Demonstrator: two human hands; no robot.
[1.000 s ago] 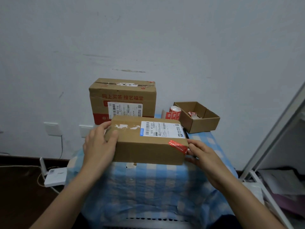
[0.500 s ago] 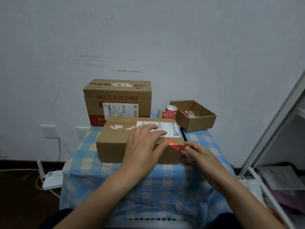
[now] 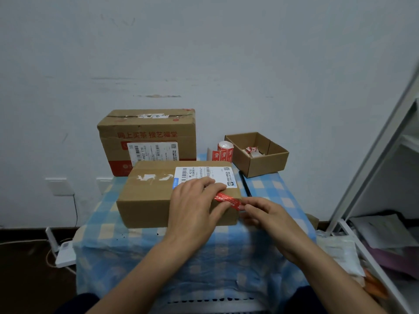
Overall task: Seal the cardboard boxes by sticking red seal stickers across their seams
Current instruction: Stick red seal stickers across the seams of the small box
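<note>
A closed cardboard box (image 3: 147, 196) with a white shipping label lies on the blue checked tablecloth (image 3: 204, 252). A red seal sticker (image 3: 227, 199) runs over the box's near right corner. My left hand (image 3: 195, 207) lies on the box with straight fingers pressing the sticker's left part. My right hand (image 3: 269, 217) is at the box's right end, its fingertips on the sticker's free end. A bigger sealed box (image 3: 147, 141) with red print stands behind. A roll of red stickers (image 3: 223, 150) sits at the back.
A small open cardboard box (image 3: 258, 155) holding paper scraps stands at the back right. A black pen (image 3: 246, 184) lies beside the near box. A white shelf frame (image 3: 367, 168) rises at the right. A white router (image 3: 64, 252) sits on the floor at left.
My left hand moved from the box's left end across its top onto the sticker. My right hand stayed at the right end on the sticker's free end.
</note>
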